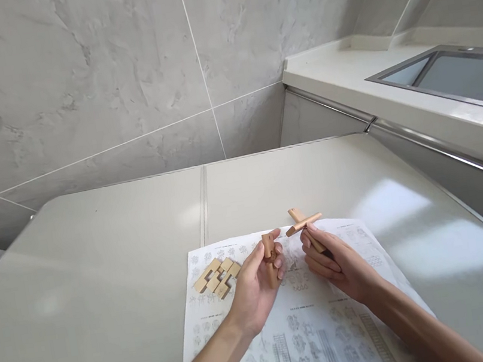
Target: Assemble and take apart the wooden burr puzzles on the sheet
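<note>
My left hand [257,287] is closed around a notched wooden puzzle piece [268,244], held upright above the paper. My right hand [338,263] grips two wooden puzzle pieces [304,223] that cross each other, their ends sticking out past the fingertips. A gap separates the two hands. Beneath them lies a printed instruction sheet [308,340] with many small line drawings. Left of my left hand, several notched wooden pieces [218,277] rest close together on the sheet.
A pale folding table [101,274] with a seam across it carries everything. Grey marbled tiles [116,72] rise behind its far edge. On the right, a white counter [329,71] with a sink [456,73] stands higher than the table.
</note>
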A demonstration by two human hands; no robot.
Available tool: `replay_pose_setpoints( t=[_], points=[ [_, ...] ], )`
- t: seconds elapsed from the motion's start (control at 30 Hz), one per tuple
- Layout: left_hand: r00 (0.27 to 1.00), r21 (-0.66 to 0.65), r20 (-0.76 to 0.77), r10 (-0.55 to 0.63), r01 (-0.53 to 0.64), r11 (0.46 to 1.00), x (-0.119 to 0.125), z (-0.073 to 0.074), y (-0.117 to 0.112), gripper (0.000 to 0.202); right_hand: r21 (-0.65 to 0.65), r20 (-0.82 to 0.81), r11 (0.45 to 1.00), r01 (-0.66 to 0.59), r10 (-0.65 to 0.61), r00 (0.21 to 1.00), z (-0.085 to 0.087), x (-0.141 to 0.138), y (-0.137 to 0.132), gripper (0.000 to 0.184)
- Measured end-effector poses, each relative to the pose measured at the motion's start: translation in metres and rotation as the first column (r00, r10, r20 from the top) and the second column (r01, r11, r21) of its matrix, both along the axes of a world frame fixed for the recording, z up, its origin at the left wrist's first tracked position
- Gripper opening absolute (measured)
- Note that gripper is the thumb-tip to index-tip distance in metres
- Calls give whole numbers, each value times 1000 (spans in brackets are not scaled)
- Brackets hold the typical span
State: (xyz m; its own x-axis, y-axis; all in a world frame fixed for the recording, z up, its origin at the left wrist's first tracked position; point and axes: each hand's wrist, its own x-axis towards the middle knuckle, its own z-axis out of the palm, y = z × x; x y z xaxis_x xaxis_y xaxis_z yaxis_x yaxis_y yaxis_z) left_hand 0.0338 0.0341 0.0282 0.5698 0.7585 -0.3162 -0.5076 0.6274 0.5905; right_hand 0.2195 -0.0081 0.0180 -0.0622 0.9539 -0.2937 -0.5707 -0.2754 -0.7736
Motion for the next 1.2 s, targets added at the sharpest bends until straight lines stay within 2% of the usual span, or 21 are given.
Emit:
replay_pose_setpoints(
  t=[0.17,0.23,0.37,0.47,0.6,0.7,0.77,0.87,0.93,1.2],
  points=[
    [999,-26,28,-17,18,1000,-1,-2,2,21,2,-22,1000,-2,3,1000,-1,0,0,43],
    [999,-17,8,-47,47,999,-2,-1,1,26,-8,-24,1000,-1,1,1000,-1,0,0,43],
    [969,101,-140,-206,220,970,-2,4,-3,40,-15,-44,1000,-1,1,999,-1,1,1,42],
    [941,160,-210,-266,302,940,-1,7,-7,40,-20,-55,1000,-7,6,998,-1,1,1,40],
    [940,203,-230,-253,300,932,-1,8,-8,37,-12,-50,1000,-1,0,999,0,1,1,41],
    [924,281,-312,-223,314,907,-2,9,-9,40,-20,-36,1000,3,-4,999,1,1,1,44],
    [902,315,-392,-181,316,895,-2,9,-10,42,-46,-16,999,9,-10,1000,1,2,2,44],
    [884,329,-460,-86,259,908,-3,9,-11,39,-78,14,997,19,-18,1000,1,3,2,43],
    [898,337,-438,-43,208,918,-2,9,-12,41,-77,17,997,17,-15,1000,1,3,1,42],
    [955,361,-296,-31,142,922,-1,2,-7,35,-40,-5,999,9,-9,1000,1,1,1,41]
  ],
)
